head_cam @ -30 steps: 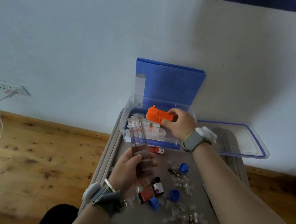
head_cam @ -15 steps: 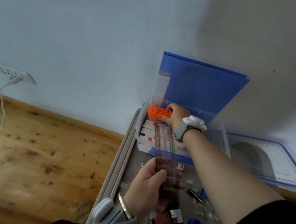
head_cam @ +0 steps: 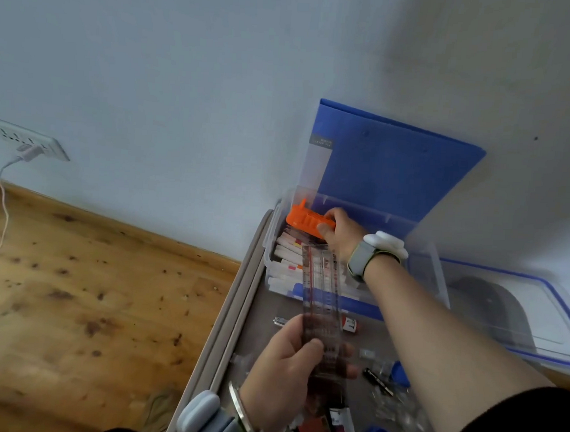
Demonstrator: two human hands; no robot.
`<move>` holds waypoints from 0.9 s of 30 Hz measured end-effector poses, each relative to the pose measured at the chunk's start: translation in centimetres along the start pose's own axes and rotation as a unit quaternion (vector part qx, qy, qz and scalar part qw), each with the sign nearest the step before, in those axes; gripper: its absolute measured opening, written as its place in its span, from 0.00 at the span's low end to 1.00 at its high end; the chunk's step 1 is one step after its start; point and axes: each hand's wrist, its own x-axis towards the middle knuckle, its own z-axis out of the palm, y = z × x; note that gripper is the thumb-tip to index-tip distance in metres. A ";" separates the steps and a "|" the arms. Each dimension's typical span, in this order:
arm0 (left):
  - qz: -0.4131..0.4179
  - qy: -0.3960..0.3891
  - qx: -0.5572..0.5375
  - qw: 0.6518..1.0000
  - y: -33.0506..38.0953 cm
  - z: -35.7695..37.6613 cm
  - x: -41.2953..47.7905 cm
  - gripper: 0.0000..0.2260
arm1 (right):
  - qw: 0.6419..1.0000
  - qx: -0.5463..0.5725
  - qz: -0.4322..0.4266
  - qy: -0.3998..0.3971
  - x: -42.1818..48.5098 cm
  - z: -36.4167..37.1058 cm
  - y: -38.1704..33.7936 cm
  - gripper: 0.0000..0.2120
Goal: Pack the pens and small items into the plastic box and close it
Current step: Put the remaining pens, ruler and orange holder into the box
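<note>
Clear plastic box [head_cam: 270, 258] on the table [head_cam: 257, 333] holds pens [head_cam: 286, 252] too blurred to count; your right hand [head_cam: 340, 233] grips one orange piece [head_cam: 306, 220] at its far corner, your left hand [head_cam: 279, 364] pinches see-through rulers [head_cam: 322, 300], number unclear

We count one plastic box [head_cam: 267, 258], one orange tool [head_cam: 306, 221] in it, one blue folder [head_cam: 395, 168] behind it. Right of the box: one lid [head_cam: 549, 315]; before it, two blue caps [head_cam: 401, 374], one clear ruler pack [head_cam: 322, 303].
</note>
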 end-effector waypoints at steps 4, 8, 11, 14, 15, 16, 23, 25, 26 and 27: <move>-0.006 -0.003 0.001 1.000 -0.2 0.0 0.2 0.12 | 1.000 -0.007 -0.013 0.015 -0.1 0.0 0.1 0.13; -0.007 -0.007 0.006 1.000 -0.7 -0.2 0.4 0.12 | 0.999 -0.032 -0.001 0.013 0.0 0.0 -0.5 0.14; -0.005 -0.007 0.002 1.000 -1.2 -0.4 0.7 0.11 | 0.999 -0.035 0.012 0.031 -0.1 -0.1 -0.8 0.14; -0.003 -0.011 0.002 1.000 -1.6 -0.6 0.9 0.11 | 0.998 -0.027 0.031 0.047 -0.5 -0.3 -0.3 0.14; -0.001 -0.013 0.003 1.000 -1.7 -0.7 0.9 0.11 | 0.998 -0.027 0.036 0.048 -0.7 -0.3 0.0 0.14; 0.001 -0.016 0.003 1.000 -1.9 -0.8 1.0 0.11 | 0.998 -0.030 0.041 0.049 -0.9 -0.4 0.3 0.14; -0.003 -0.026 0.001 1.000 -2.5 -1.0 1.2 0.11 | 0.993 -0.093 0.069 0.032 -1.5 -1.1 1.0 0.13; -0.004 -0.028 -0.004 1.000 -2.5 -0.9 1.3 0.11 | 0.992 -0.102 0.073 0.009 -1.4 -1.5 0.7 0.14; -0.004 -0.029 -0.007 1.000 -2.5 -0.9 1.3 0.11 | 0.993 -0.096 0.073 -0.005 -1.4 -1.7 0.4 0.15; -0.005 -0.029 -0.009 1.000 -2.5 -0.9 1.3 0.11 | 0.993 -0.088 0.071 -0.017 -1.3 -1.9 0.1 0.16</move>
